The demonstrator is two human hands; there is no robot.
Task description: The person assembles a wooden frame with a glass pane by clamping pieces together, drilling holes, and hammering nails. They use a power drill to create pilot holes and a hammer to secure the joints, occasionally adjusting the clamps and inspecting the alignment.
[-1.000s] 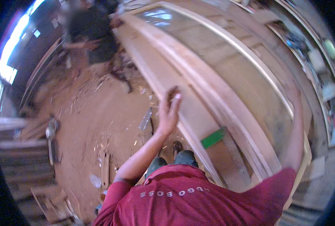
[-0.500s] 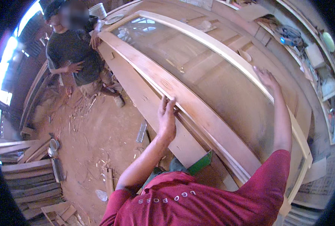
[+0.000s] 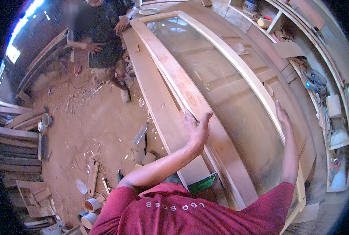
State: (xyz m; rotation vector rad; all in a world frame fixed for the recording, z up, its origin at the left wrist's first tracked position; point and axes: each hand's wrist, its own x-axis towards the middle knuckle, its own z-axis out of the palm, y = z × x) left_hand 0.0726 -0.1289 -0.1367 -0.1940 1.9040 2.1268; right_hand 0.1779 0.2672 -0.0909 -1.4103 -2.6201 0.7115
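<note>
A long wooden frame [image 3: 190, 96] with a clear, glass-like pane [image 3: 221, 102] lies across a panelled wooden door [image 3: 205, 29]. My left hand [image 3: 197, 131] grips the frame's left rail, its thumb over the top and its fingers bent at the outer edge. Along the pale right rail, my right hand [image 3: 284, 117] rests with straight fingers against the outer side. Below the left rail, a wide wooden board [image 3: 158, 92] sticks out. The undersides of my left fingers are hidden.
A person [image 3: 104, 47] stands at the far left end with one hand by the frame's corner. Stacked planks [image 3: 15, 149] lie at the left; a plastic bottle [image 3: 140, 133] and offcuts litter the floor. Cluttered shelves [image 3: 331, 90] line the right. A green piece [image 3: 202, 183] sits near my body.
The view has turned, so the scene sits differently. My left hand's thumb now stands up over the rail. My right hand stays at the right rail, its fingers now more upright.
</note>
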